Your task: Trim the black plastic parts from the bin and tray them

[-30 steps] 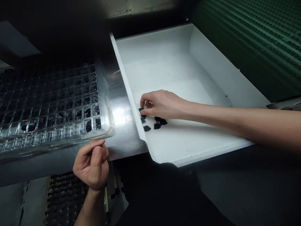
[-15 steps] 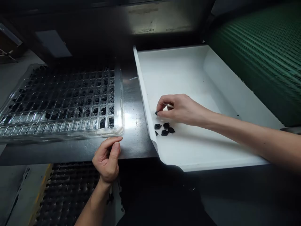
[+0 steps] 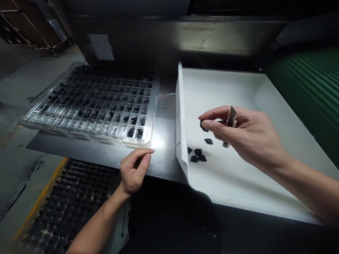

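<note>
1. The right hand hovers above the shallow white plastic bin, pinching a small black moulded part at its fingertips, a slim metal blade tucked between its fingers.
2. More small black parts lie in the bin's near-left corner, below that hand.
3. Left of the bin, the left hand rests loosely curled on the steel table edge, beside the clear compartment tray; whether it holds anything I cannot tell.

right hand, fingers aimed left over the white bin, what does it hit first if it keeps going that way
Most likely the white bin's left wall. The right hand, pinching a small black part and holding a small blade tool, points left toward it. If it passes above the wall, the clear compartment tray comes next; height is unclear.
</note>
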`<move>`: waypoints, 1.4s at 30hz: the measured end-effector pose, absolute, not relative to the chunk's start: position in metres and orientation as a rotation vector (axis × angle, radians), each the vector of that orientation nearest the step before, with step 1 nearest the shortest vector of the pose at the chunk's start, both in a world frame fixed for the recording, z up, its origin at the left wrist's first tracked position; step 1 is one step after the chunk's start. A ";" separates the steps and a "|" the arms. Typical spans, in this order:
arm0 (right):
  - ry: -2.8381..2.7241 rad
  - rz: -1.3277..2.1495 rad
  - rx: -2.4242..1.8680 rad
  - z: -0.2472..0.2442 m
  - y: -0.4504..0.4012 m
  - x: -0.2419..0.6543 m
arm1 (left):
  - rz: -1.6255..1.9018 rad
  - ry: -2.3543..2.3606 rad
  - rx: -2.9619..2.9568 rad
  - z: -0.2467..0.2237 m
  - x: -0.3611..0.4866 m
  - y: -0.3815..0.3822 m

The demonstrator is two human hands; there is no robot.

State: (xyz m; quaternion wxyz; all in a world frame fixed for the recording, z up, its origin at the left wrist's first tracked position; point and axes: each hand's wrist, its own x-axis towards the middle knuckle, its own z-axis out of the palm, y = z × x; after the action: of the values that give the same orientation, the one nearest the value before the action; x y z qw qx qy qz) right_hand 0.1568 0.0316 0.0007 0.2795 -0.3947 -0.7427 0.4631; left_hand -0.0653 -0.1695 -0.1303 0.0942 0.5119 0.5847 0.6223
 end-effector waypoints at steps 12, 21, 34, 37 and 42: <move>-1.795 1.603 -1.005 0.000 0.035 0.160 | 1.893 1.560 1.902 -0.084 -0.060 -0.134; -1.850 1.667 -0.934 -0.005 0.029 0.160 | 1.692 1.627 2.887 -0.049 -0.051 -0.084; -1.878 1.724 -0.849 0.012 0.021 0.152 | 1.668 1.603 3.012 -0.046 -0.052 -0.069; -1.953 1.644 -0.873 0.014 0.019 0.151 | 1.717 1.592 3.010 -0.046 -0.054 -0.068; -2.057 1.539 -0.815 0.009 0.024 0.155 | 1.811 1.579 2.688 -0.045 -0.058 -0.073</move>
State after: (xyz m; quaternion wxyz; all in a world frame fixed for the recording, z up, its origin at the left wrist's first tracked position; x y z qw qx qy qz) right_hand 0.1547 0.0241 0.0094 0.2213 -0.2949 -0.7442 0.5570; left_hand -0.0577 -0.0729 -0.0454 -0.2295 0.7257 0.4262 0.4889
